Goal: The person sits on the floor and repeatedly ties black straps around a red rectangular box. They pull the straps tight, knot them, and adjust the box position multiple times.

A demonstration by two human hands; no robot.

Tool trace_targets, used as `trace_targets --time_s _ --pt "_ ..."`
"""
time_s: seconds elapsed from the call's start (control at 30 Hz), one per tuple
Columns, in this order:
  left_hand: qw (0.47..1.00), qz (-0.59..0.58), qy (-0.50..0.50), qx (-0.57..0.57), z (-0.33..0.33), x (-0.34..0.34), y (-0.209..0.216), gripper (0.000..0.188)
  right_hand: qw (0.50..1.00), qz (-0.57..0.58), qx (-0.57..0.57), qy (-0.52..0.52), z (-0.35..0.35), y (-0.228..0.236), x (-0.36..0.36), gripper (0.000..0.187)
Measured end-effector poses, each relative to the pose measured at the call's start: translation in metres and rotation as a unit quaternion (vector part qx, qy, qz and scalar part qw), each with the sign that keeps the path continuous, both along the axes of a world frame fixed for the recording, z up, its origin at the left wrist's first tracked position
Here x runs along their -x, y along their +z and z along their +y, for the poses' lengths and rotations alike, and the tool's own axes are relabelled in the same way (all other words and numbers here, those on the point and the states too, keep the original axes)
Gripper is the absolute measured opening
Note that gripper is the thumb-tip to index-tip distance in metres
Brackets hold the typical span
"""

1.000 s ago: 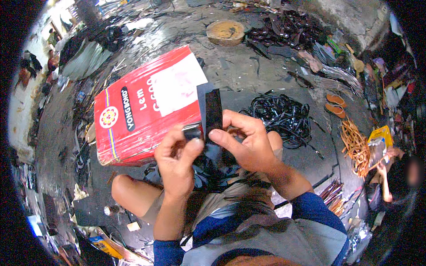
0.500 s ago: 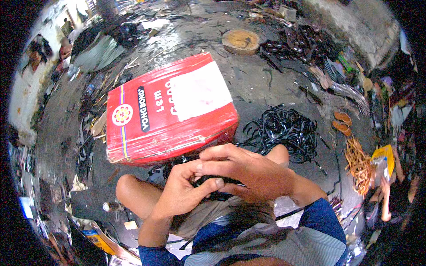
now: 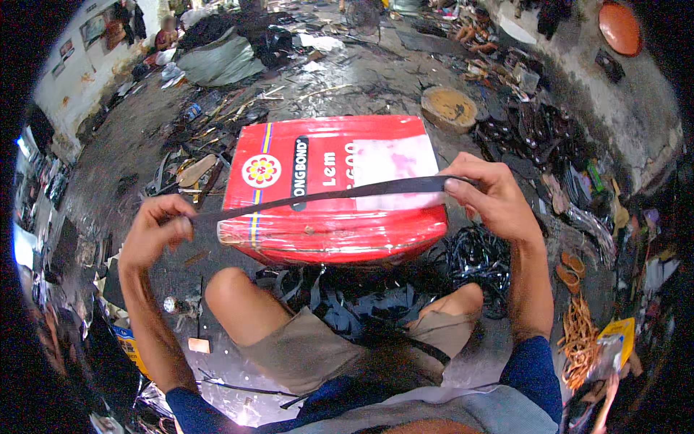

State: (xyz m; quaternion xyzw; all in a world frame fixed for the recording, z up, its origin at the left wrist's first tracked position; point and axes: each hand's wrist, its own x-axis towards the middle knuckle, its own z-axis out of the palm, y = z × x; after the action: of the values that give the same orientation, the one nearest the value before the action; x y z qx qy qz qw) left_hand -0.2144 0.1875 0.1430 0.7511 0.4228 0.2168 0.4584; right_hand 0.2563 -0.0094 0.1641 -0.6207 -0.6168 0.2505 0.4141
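Observation:
A long, flat black strip [image 3: 325,196] stretches between my two hands, over the near part of a red box [image 3: 318,163]. My left hand [image 3: 157,226] pinches its left end, just off the box's left side. At the box's right side, my right hand [image 3: 489,194] grips the other end between thumb and fingers. The box is wrapped in shiny clear film and has a white patch at its right. Between my legs lie dark, glossy strips [image 3: 376,304]. A tangle of black strips [image 3: 473,257] sits to the right, partly behind my right forearm.
A round wooden block [image 3: 449,108] stands beyond the box at the right, beside a heap of dark pieces [image 3: 531,130]. Brown strips [image 3: 580,333] and orange sandal-like pieces [image 3: 570,271] lie at the right. Scraps cover much of the floor. People sit far off.
My hands were together in front of the box; now they are far apart and raised, with the black strip drawn out between them. The whole view has also shifted.

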Motion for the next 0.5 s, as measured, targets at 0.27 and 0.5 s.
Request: trace_targets --time_s 0.27,0.5 --pt "0.805 0.331 0.185 -0.457 0.056 -0.088 -0.011 0.047 0.963 -0.263 0.019 -0.062 0.044 -0.026 0.016 0.027" --pt "0.956 -0.095 -0.172 -0.218 -0.038 -0.29 -0.044 0.035 0.973 -0.191 -0.002 -0.13 0.044 -0.026 0.023 0.023"
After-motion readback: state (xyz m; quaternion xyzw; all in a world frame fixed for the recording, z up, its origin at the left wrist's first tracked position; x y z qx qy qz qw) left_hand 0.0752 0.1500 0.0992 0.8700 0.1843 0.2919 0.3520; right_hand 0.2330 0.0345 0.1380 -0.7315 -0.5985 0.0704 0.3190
